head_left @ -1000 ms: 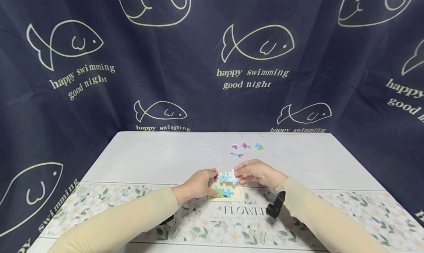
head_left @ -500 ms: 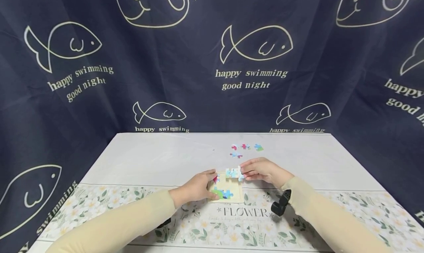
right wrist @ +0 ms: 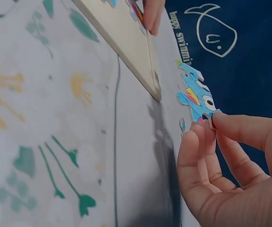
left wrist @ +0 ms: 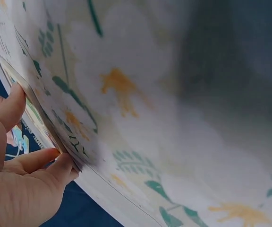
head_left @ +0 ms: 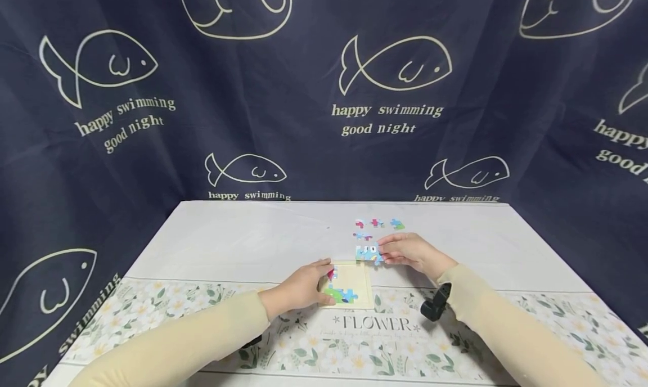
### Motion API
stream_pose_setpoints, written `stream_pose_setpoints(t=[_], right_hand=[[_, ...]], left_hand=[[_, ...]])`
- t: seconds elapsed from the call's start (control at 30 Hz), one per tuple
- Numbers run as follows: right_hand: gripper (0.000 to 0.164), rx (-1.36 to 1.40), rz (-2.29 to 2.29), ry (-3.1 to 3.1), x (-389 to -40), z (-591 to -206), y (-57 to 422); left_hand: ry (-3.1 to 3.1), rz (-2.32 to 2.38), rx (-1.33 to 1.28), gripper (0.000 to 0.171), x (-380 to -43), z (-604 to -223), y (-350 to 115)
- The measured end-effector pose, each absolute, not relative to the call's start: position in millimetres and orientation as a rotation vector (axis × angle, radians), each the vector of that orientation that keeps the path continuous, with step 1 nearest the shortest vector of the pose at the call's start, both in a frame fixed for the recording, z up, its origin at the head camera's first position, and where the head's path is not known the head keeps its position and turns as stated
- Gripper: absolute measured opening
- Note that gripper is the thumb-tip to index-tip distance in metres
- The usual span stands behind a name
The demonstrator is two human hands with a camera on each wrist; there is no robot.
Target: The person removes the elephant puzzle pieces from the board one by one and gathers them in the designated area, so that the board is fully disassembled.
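Observation:
My left hand [head_left: 302, 286] grips the left side of a shallow pale wooden puzzle board [head_left: 368, 297], thumb by the near corner and fingers at the far one. Green and blue puzzle pieces [head_left: 348, 295] lie along the board's near side, and a red piece [head_left: 332, 273] sits by the left fingertips. Just beyond the board's far right corner, my right hand [head_left: 412, 253] pinches the right end of a joined strip of blue puzzle pieces [right wrist: 197, 97]. The right wrist view shows cartoon eyes printed on this strip, which is tilted up above the white tabletop.
Several loose puzzle pieces [head_left: 377, 223] lie on the white table [head_left: 263, 229] behind the right hand. Under the board runs a floral cloth band [head_left: 324, 347] with lettering. A dark blue curtain [head_left: 304, 106] with fish drawings hangs behind the table.
The right hand has lifted the joined strip of puzzle pieces off the board and carried it right and away, past the far edge. The left hand stays on the board.

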State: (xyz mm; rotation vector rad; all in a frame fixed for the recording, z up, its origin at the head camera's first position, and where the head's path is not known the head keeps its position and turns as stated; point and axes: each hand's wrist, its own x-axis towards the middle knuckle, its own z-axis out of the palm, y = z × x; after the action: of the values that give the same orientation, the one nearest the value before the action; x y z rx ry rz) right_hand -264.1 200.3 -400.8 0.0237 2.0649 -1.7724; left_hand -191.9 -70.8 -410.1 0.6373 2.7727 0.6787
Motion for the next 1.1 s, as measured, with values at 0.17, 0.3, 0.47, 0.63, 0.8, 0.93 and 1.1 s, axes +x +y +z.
stream_pose_setpoints(t=[0.17, 0.3, 0.47, 0.63, 0.8, 0.93, 1.1], right_hand=[[0.04, -0.012, -1.771, 2.056, -267.4, -400.6, 206.0], [0.035, 0.008, -1.789, 2.019, -265.8, -400.4, 205.4], [0.033, 0.02, -1.776, 1.992, -261.7, -402.2, 199.3], [0.035, 0.018, -1.747, 1.99, -257.2, -404.4, 191.4], [0.034, 0.005, -1.732, 1.989, -252.8, -404.0, 185.4], [0.033, -0.02, -1.72, 1.982, -250.1, -405.4, 181.6], [0.034, -0.041, -1.695, 1.982, -247.1, -407.4, 176.5]], left_hand=[[2.775, 0.682, 0.626, 0.082, -191.6, -409.2, -70.6], [2.774, 0.69, 0.631, 0.081, -191.1, -407.2, -70.9], [2.771, 0.705, 0.63, 0.081, -191.0, -406.5, -70.8], [2.767, 0.717, 0.621, 0.081, -191.5, -407.9, -70.4], [2.764, 0.72, 0.631, 0.08, -191.3, -407.3, -70.3], [2.767, 0.725, 0.624, 0.08, -191.3, -407.1, -69.9], [2.767, 0.738, 0.608, 0.08, -192.4, -408.1, -69.2]])
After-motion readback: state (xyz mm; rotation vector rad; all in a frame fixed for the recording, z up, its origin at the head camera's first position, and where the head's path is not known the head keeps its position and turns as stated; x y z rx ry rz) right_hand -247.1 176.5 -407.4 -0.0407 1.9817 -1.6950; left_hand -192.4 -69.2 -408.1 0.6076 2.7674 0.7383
